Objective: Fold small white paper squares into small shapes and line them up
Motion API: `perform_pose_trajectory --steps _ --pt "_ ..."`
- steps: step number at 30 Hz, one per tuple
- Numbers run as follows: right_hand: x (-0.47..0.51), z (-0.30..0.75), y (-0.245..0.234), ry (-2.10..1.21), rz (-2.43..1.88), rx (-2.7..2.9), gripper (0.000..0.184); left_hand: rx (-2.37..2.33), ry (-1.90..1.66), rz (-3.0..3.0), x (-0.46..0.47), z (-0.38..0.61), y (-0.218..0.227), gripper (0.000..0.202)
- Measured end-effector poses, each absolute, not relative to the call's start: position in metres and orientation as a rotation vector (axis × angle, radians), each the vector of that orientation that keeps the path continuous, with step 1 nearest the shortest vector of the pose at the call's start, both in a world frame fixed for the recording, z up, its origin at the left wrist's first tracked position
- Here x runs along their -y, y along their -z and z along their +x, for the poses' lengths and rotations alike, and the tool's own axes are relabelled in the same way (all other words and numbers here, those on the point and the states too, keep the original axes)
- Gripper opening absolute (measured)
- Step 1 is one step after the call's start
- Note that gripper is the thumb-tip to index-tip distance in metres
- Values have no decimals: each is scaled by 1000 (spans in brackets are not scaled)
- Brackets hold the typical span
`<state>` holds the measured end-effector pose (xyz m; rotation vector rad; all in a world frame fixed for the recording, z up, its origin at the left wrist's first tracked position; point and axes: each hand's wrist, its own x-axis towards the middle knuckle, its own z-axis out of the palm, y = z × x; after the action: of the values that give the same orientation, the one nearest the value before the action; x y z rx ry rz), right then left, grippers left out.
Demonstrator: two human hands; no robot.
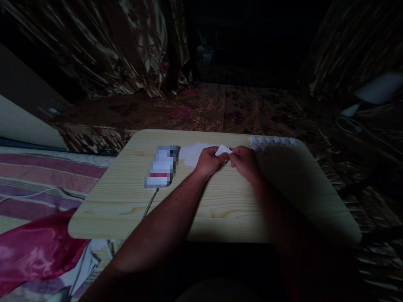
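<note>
A small folded piece of white paper (223, 149) is pinched between both my hands above the far half of the wooden table (220, 201). My left hand (209, 162) grips its left side with thumb and fingers. On the right, the fingers of my right hand (246, 161) close on its other edge. Loose white paper sheets (192, 154) lie flat just left of my left hand. Beyond my right hand, several small folded white pieces (273, 140) sit in a row near the table's far edge, with a few more in front, partly hidden.
A phone-like device (161, 166), blurred out, lies on the table's left with a cable (150, 204) running off the near edge. At left is a striped bed cover (47, 176) with a shiny red cloth (40, 251). A white lamp (379, 88) stands at far right.
</note>
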<state>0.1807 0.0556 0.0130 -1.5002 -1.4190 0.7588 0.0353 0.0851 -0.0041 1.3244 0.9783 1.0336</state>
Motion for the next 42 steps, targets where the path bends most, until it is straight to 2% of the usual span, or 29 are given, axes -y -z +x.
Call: perform_pose_trajectory --steps 37,42 --pt "-56 183 -13 -818 -1462 1394 16 -947 -1056 1369 -83 36 -3 24" --pt "-55 181 -16 -799 -1492 1385 12 -983 -1071 1355 -83 36 -3 25"
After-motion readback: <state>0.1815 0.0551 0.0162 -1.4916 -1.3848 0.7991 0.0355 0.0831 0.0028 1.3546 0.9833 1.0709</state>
